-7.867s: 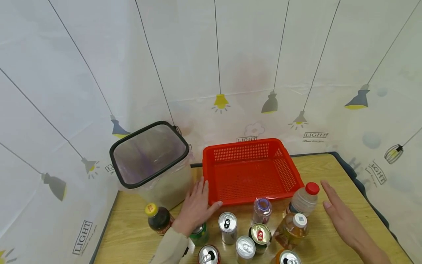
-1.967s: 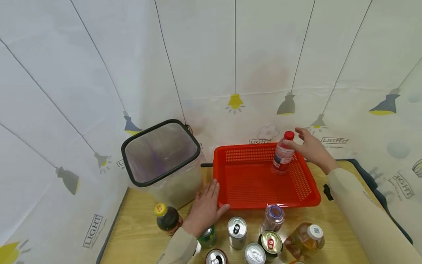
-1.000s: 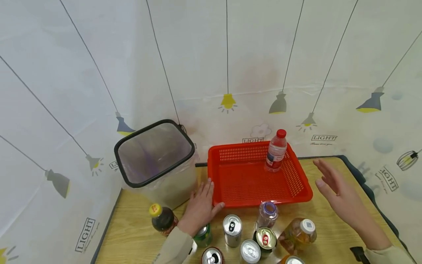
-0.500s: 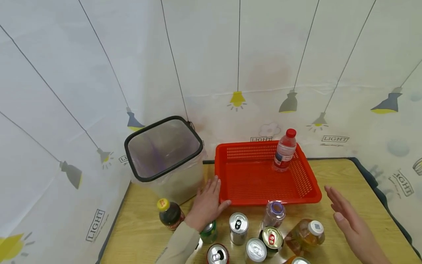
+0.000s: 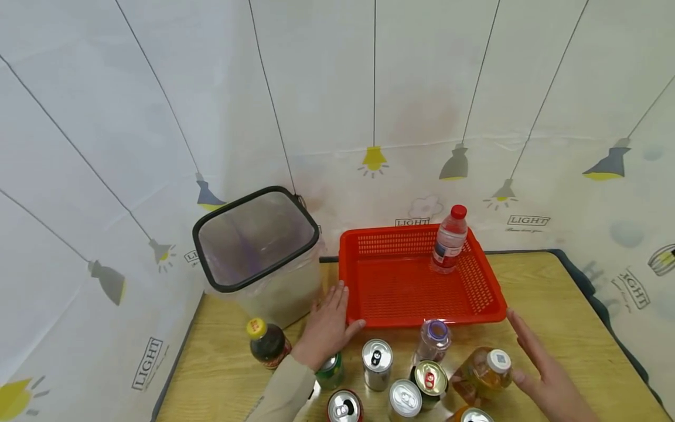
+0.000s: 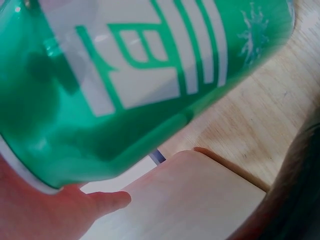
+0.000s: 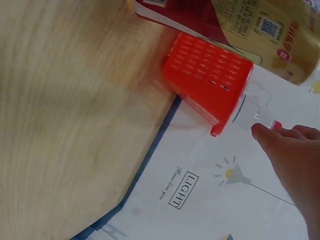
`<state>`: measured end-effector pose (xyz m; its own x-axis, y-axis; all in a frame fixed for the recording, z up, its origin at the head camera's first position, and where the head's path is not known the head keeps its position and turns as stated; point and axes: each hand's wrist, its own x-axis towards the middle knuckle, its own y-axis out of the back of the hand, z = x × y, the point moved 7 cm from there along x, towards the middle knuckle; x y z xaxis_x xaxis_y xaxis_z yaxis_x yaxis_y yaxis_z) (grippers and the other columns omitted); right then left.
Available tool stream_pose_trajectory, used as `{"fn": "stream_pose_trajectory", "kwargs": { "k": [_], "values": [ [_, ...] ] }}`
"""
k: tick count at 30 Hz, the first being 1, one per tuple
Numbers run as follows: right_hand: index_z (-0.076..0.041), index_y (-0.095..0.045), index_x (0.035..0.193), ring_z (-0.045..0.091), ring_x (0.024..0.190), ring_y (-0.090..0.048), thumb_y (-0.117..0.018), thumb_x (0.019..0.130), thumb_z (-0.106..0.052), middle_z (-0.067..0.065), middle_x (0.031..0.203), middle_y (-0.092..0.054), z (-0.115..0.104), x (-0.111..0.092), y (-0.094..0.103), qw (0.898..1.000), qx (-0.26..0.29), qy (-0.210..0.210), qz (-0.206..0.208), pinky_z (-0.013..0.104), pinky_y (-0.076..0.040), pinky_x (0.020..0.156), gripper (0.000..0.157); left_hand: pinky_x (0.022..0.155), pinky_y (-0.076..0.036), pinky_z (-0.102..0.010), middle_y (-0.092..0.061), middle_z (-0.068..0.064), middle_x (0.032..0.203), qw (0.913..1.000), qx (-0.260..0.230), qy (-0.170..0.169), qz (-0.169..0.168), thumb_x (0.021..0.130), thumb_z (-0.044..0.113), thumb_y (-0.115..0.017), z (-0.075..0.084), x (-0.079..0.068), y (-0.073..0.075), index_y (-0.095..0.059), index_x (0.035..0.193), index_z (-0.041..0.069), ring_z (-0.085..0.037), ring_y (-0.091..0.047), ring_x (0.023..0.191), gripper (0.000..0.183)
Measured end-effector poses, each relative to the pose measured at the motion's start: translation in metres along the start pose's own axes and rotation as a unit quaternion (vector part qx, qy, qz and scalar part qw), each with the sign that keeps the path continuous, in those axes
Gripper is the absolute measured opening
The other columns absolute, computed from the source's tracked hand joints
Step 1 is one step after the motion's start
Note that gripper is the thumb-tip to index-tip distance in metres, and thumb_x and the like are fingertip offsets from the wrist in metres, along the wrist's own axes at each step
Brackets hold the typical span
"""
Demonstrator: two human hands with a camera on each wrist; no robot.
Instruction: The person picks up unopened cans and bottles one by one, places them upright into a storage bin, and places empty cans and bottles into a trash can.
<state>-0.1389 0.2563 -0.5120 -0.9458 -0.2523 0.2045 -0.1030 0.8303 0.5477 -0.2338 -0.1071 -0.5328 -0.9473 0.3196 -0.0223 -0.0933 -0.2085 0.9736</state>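
My left hand [image 5: 326, 331] lies with straight fingers at the left front corner of the red basket [image 5: 406, 296], above the green can [image 5: 330, 372]. That green can [image 6: 135, 65] fills much of the left wrist view. Inside the basket, at its back right, stands a clear bottle with a red cap [image 5: 449, 243]. My right hand [image 5: 548, 381] is just right of the white-capped bottle of amber drink [image 5: 481, 375], fingers extended and thumb apart, holding nothing. In the right wrist view the amber bottle [image 7: 265, 37] appears beyond my right hand [image 7: 292, 155], apart from it.
A bin with a black rim [image 5: 255, 239] and clear liner stands left of the basket. Near it is a yellow-capped dark bottle [image 5: 269, 346]. A purple-necked bottle [image 5: 433, 343], a silver can [image 5: 377, 366] and several other cans stand in front of the basket.
The red-capped bottle went from the table into the basket, carried by my right hand, which let it go. That hand then came back down toward the amber bottle. My left hand stayed at the basket.
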Motion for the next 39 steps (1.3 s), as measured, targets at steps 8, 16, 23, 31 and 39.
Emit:
{"fn": "stream_pose_trajectory", "kwargs": {
  "k": [8,16,23,31,39],
  "values": [
    [-0.031,0.001,0.168,-0.031,0.129,-0.014,-0.067,0.102,-0.018,-0.034,0.162,-0.01,0.025,-0.009,-0.023,0.995,0.003,-0.092,-0.025,0.0,-0.025,0.095,0.095,0.115,-0.029,-0.069,-0.028,-0.018,0.168,1.0,-0.007,0.005,-0.004,0.102,0.056,-0.057,-0.001,0.001,-0.001,-0.037,0.158,-0.002,-0.036,-0.03,0.153,0.083],
    [-0.024,-0.005,0.169,0.03,0.15,-0.031,-0.078,0.094,-0.023,0.026,0.167,-0.021,0.041,-0.011,-0.041,0.986,0.019,-0.161,-0.033,0.04,-0.049,0.105,0.104,0.117,-0.027,-0.068,-0.028,-0.018,0.167,1.0,-0.003,0.003,-0.004,0.102,0.057,-0.056,-0.001,0.002,-0.001,-0.037,0.158,-0.002,-0.036,-0.029,0.154,0.084],
    [-0.013,-0.006,0.167,0.041,0.149,-0.029,-0.08,0.093,-0.028,0.027,0.167,-0.02,0.046,-0.007,-0.052,0.972,0.079,-0.219,-0.033,0.069,-0.037,0.109,0.106,0.117,-0.028,-0.067,-0.028,-0.02,0.167,1.0,-0.002,-0.004,-0.004,0.102,0.056,-0.056,0.0,0.002,0.0,-0.037,0.157,-0.004,-0.038,-0.03,0.153,0.083],
    [-0.013,-0.031,0.159,0.014,0.126,-0.052,-0.082,0.092,-0.028,0.019,0.155,-0.044,0.05,-0.008,-0.056,0.968,0.104,-0.228,-0.017,0.043,-0.056,0.097,0.086,0.12,-0.027,-0.06,-0.026,-0.021,0.167,0.9998,0.008,-0.006,-0.016,0.103,0.059,-0.051,0.001,0.002,0.0,-0.035,0.158,-0.005,-0.039,-0.029,0.153,0.085],
    [-0.01,-0.042,0.149,0.023,0.114,-0.062,-0.082,0.091,-0.029,0.016,0.142,-0.057,0.049,-0.009,-0.058,0.963,0.1,-0.25,-0.012,0.039,-0.059,0.089,0.073,0.122,-0.028,-0.053,-0.026,-0.022,0.167,0.9996,-0.005,-0.004,-0.026,0.103,0.057,-0.053,0.001,0.002,-0.001,-0.034,0.158,-0.005,-0.039,-0.028,0.153,0.085]
  ]
}}
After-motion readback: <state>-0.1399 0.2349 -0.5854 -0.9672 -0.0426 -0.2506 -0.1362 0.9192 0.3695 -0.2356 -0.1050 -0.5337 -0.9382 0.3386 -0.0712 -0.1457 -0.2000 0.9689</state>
